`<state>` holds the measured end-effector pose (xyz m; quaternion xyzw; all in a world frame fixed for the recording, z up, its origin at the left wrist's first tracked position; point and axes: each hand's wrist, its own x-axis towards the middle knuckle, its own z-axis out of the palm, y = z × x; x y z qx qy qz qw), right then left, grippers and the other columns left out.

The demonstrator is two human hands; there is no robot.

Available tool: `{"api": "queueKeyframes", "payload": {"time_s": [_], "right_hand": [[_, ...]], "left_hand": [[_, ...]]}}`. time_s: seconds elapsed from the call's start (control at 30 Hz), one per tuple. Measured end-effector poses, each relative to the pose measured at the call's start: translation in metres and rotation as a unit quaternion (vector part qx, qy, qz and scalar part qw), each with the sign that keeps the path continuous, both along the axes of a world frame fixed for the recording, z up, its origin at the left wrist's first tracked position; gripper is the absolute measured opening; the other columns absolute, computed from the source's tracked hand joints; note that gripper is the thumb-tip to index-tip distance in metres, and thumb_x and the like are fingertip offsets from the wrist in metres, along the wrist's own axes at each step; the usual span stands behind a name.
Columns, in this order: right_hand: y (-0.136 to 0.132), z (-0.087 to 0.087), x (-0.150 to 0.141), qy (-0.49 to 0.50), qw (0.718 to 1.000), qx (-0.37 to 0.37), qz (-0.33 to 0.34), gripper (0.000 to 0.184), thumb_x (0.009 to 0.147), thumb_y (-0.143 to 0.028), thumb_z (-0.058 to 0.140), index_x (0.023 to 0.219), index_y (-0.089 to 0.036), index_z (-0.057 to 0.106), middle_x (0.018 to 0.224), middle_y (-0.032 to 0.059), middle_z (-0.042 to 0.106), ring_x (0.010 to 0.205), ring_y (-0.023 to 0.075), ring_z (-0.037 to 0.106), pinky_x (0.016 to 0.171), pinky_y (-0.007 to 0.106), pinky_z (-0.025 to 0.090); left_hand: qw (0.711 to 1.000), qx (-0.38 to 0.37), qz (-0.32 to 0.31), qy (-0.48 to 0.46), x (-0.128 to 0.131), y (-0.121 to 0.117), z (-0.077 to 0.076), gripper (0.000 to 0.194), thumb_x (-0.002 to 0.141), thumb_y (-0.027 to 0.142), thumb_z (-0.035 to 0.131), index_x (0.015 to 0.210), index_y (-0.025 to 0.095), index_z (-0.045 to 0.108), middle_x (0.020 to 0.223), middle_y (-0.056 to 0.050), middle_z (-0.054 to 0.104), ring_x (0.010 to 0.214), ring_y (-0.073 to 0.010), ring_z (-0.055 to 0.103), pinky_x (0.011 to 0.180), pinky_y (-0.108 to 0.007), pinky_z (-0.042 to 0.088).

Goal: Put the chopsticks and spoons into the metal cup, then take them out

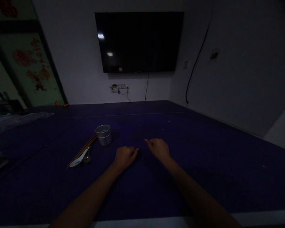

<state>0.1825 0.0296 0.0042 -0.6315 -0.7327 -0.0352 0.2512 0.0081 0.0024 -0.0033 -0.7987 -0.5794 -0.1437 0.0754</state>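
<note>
My left hand (pixel 125 157) rests on the dark blue surface as a loose fist, its thumb pointing right. Across a small gap, my right hand (pixel 159 149) is also curled closed, thumb toward the left. I see nothing held in either one. Left of my left hand stands an upright silver metal utensil holder (pixel 104 135) with small holes near its base. Beside it lie wooden chopsticks (pixel 83 151), a white ceramic spoon (pixel 79 158) and a metal spoon (pixel 87 159), partly overlapping. Neither hand touches them.
The blue tabletop (pixel 142 190) reaches back to the wall, under a wall-mounted television (pixel 140 42). Clear plastic wrap (pixel 21 118) lies at the far left. An orange item (pixel 60 104) sits at the back left. Tiny white scraps (pixel 163 129) dot the surface.
</note>
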Motion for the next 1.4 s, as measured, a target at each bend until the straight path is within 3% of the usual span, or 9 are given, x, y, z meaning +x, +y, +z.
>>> {"api": "queueKeyframes", "payload": {"time_s": [0.43, 0.9, 1.0, 1.1, 1.17, 1.2, 1.3, 1.37, 1.4], "right_hand": [[0.000, -0.002, 0.001, -0.014, 1.000, -0.002, 0.002, 0.052, 0.089, -0.051, 0.033, 0.059, -0.018, 0.061, 0.056, 0.0038, 0.059, 0.049, 0.0116, 0.047, 0.047, 0.025, 0.018], [0.000, 0.000, 0.000, -0.032, 0.999, -0.027, 0.010, 0.049, 0.089, -0.049, 0.036, 0.060, -0.018, 0.061, 0.062, 0.0047, 0.063, 0.054, 0.0123, 0.054, 0.047, 0.025, 0.020], [0.000, -0.001, 0.000, -0.036, 0.999, -0.031, 0.006, 0.049, 0.089, -0.050, 0.036, 0.061, -0.018, 0.062, 0.063, 0.0051, 0.063, 0.055, 0.0124, 0.055, 0.048, 0.025, 0.021], [0.000, -0.001, 0.000, -0.041, 0.999, -0.034, -0.001, 0.049, 0.088, -0.050, 0.036, 0.063, -0.019, 0.062, 0.063, 0.0048, 0.063, 0.055, 0.0124, 0.054, 0.048, 0.024, 0.023], [0.001, 0.000, 0.001, -0.044, 0.998, -0.034, 0.001, 0.048, 0.089, -0.050, 0.036, 0.063, -0.019, 0.062, 0.063, 0.0045, 0.062, 0.055, 0.0126, 0.054, 0.048, 0.024, 0.022], [0.001, 0.000, 0.001, -0.044, 0.998, -0.033, 0.002, 0.049, 0.088, -0.050, 0.035, 0.062, -0.019, 0.062, 0.062, 0.0043, 0.062, 0.055, 0.0127, 0.054, 0.048, 0.025, 0.022], [0.000, 0.001, 0.000, -0.041, 0.999, -0.029, 0.002, 0.048, 0.088, -0.049, 0.036, 0.062, -0.019, 0.062, 0.061, 0.0039, 0.061, 0.054, 0.0124, 0.052, 0.047, 0.025, 0.020], [0.000, 0.001, -0.001, -0.040, 0.999, -0.026, 0.005, 0.048, 0.089, -0.049, 0.036, 0.062, -0.019, 0.062, 0.061, 0.0037, 0.061, 0.053, 0.0121, 0.051, 0.047, 0.025, 0.019], [-0.001, 0.001, -0.001, -0.040, 0.999, -0.026, 0.007, 0.048, 0.089, -0.048, 0.036, 0.062, -0.019, 0.062, 0.061, 0.0038, 0.061, 0.053, 0.0121, 0.051, 0.047, 0.025, 0.019]], "left_hand": [[1.000, -0.009, -0.003, 0.005, -0.002, 0.002, -0.001, 0.055, 0.090, 0.048, 0.023, 0.076, 0.019, 0.067, 0.070, -0.008, 0.068, 0.068, -0.0178, 0.062, 0.058, -0.025, 0.035], [1.000, -0.019, -0.009, 0.009, 0.001, -0.001, 0.001, 0.055, 0.090, 0.048, 0.022, 0.075, 0.018, 0.066, 0.067, -0.008, 0.066, 0.067, -0.0183, 0.061, 0.058, -0.026, 0.036], [1.000, -0.005, -0.014, 0.001, 0.002, -0.002, 0.000, 0.054, 0.090, 0.047, 0.023, 0.071, 0.018, 0.065, 0.064, -0.008, 0.065, 0.064, -0.0178, 0.060, 0.058, -0.027, 0.036], [0.998, 0.061, -0.019, -0.020, -0.010, -0.003, 0.010, 0.051, 0.089, 0.045, 0.026, 0.066, 0.018, 0.063, 0.063, -0.009, 0.062, 0.064, -0.0174, 0.058, 0.062, -0.028, 0.037], [0.989, 0.139, 0.035, -0.044, -0.030, -0.004, 0.024, 0.048, 0.087, 0.044, 0.029, 0.063, 0.018, 0.060, 0.063, -0.010, 0.060, 0.069, -0.0190, 0.057, 0.068, -0.031, 0.037], [0.977, 0.182, 0.098, -0.055, -0.043, -0.004, 0.033, 0.047, 0.087, 0.044, 0.029, 0.062, 0.018, 0.059, 0.064, -0.011, 0.058, 0.072, -0.0204, 0.056, 0.070, -0.032, 0.037], [0.908, 0.285, 0.295, -0.087, -0.085, -0.006, 0.057, 0.043, 0.088, 0.038, 0.025, 0.080, 0.014, 0.060, 0.083, -0.013, 0.059, 0.088, -0.0250, 0.053, 0.079, -0.037, 0.037], [0.870, 0.287, 0.385, -0.109, -0.108, -0.006, 0.064, 0.039, 0.086, 0.034, 0.028, 0.098, 0.011, 0.056, 0.103, -0.016, 0.056, 0.102, -0.0303, 0.047, 0.081, -0.041, 0.036], [0.873, 0.249, 0.404, -0.116, -0.117, -0.005, 0.064, 0.039, 0.084, 0.033, 0.031, 0.106, 0.009, 0.053, 0.113, -0.019, 0.052, 0.108, -0.0336, 0.043, 0.083, -0.046, 0.035]]}}
